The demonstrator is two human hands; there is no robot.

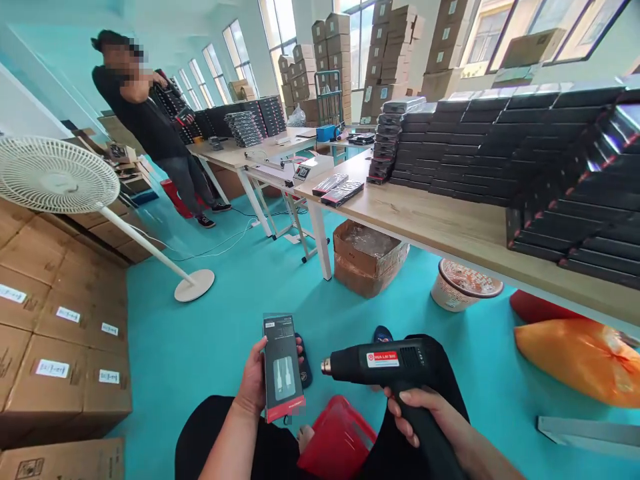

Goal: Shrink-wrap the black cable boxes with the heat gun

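My left hand (254, 379) holds a flat black box (284, 357) upright, thumb on its left edge and fingertips showing at its right edge. The box has a picture of white cable connectors and a red band at the bottom. In my right hand (417, 410) is a black heat gun (395, 361) with a red and white label, fingers wrapped round its handle. Its metal nozzle points left toward the box, with a gap between them. Below, a red plastic item (340, 437) lies between my legs.
A wooden table (440, 217) on the right bears stacks of black boxes (460, 147). Beneath stand an open carton (367, 260) and a bin (463, 287). A white fan (60, 175) and cartons (65, 340) are left. A person (145, 120) carries boxes at the back left.
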